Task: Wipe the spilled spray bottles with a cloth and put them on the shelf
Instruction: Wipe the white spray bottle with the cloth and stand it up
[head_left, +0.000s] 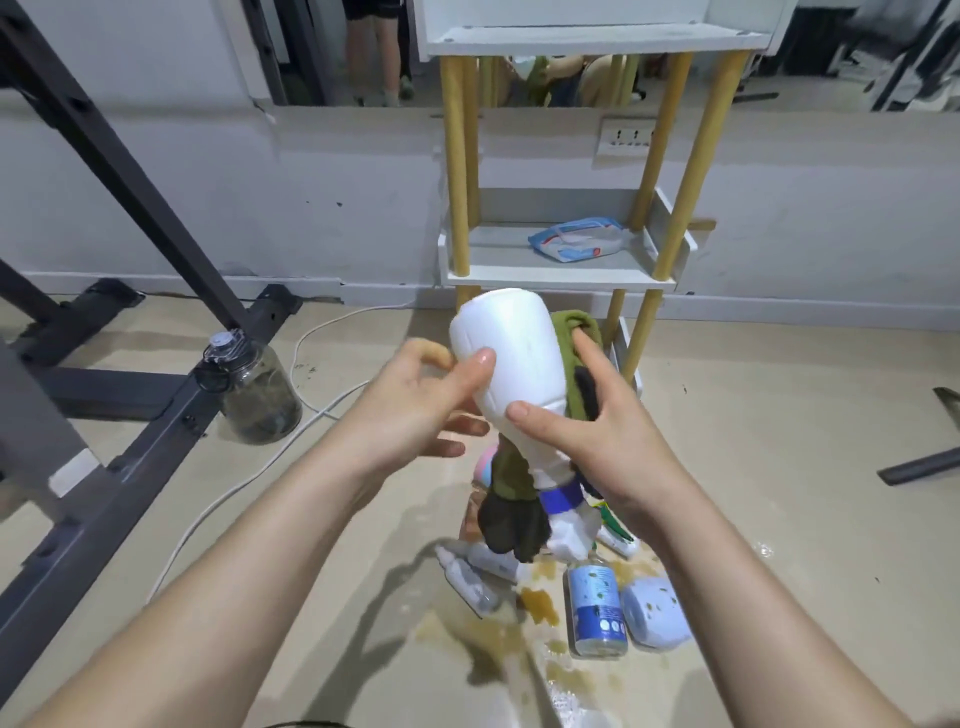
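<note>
A white spray bottle (506, 353) with a blue collar is held upside down in mid-air, nozzle toward the floor. My right hand (587, 431) grips its neck together with a green cloth (574, 358) that wraps the bottle's right side and hangs below it. My left hand (415, 400) touches the bottle's left side with the thumb, its fingers loosely spread. Several other bottles lie on the wet floor below: a blue-labelled bottle (596, 608), a pale blue bottle (655, 613) and a small clear one (467, 577). The white shelf (493, 260) with yellow posts stands just behind.
A packet of wipes (582, 240) lies on the middle shelf. Brownish spilled liquid (540, 605) spreads over the floor around the bottles. A large clear jar (254, 389) stands left beside a dark metal frame (130, 171), with a white cable (311, 415) trailing across the floor.
</note>
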